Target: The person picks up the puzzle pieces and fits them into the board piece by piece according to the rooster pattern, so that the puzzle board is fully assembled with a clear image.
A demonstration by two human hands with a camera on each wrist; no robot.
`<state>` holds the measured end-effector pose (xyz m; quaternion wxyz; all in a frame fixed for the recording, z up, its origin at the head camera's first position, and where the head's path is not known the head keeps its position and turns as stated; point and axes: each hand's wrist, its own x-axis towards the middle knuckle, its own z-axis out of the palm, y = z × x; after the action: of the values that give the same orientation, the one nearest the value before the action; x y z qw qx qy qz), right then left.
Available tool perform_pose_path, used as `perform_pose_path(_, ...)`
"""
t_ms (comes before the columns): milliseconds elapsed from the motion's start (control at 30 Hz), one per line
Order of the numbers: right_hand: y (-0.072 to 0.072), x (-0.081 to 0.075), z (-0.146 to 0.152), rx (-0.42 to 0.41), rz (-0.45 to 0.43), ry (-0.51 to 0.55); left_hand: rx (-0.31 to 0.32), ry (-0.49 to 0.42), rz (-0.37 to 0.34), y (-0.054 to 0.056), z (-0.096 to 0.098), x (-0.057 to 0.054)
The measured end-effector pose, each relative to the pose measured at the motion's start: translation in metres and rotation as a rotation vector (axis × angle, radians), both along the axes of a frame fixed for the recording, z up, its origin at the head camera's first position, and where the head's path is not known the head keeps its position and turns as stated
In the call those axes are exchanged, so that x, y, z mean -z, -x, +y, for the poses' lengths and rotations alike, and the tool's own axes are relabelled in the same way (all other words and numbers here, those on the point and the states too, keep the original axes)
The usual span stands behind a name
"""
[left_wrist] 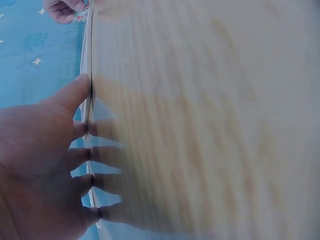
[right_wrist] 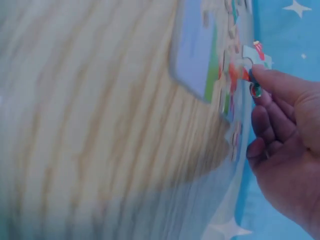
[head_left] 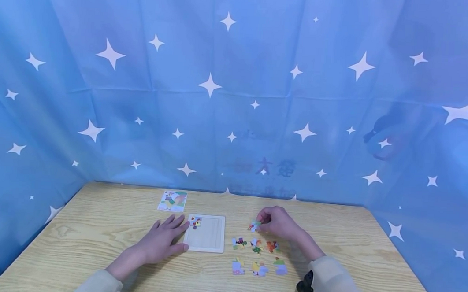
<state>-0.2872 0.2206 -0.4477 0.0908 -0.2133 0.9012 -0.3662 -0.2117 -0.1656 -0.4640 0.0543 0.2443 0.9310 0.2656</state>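
Note:
My right hand (head_left: pixel 277 222) pinches a jigsaw puzzle piece (head_left: pixel 254 226) between thumb and fingertips, above the right half of the table. In the right wrist view the held puzzle piece (right_wrist: pixel 257 59) shows pale blue with red and green patches. My left hand (head_left: pixel 160 240) lies with straight, spread fingers at the left edge of a square wooden puzzle tray (head_left: pixel 204 249), thumb and fingertips right at its rim. One fitted puzzle piece (head_left: pixel 195 222) sits in the tray's upper left corner. In the left wrist view the left hand (left_wrist: pixel 40 160) has its fingers on the tabletop.
Several loose puzzle pieces (head_left: pixel 259 268) lie in two rows right of the tray, nearest the right forearm. A picture card (head_left: pixel 173 201) rests behind the left hand. A blue star-patterned curtain (head_left: pixel 235 119) hangs along the table's back edge.

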Motion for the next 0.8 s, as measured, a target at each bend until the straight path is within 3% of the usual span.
perform_pose_path(167, -0.002, -0.002, -0.006, -0.021, -0.009, 0.04, -0.004, 0.015, 0.022, 0.003, 0.001, 0.004)
perform_pose_path(467, -0.003, -0.002, -0.038, 0.013, -0.041, 0.106, 0.008, 0.006, 0.012, 0.001, -0.001, 0.0)
perform_pose_path(800, 0.003, 0.001, -0.079, -0.068, -0.044, 0.15, 0.012, 0.003, 0.022, 0.0, -0.001, 0.0)
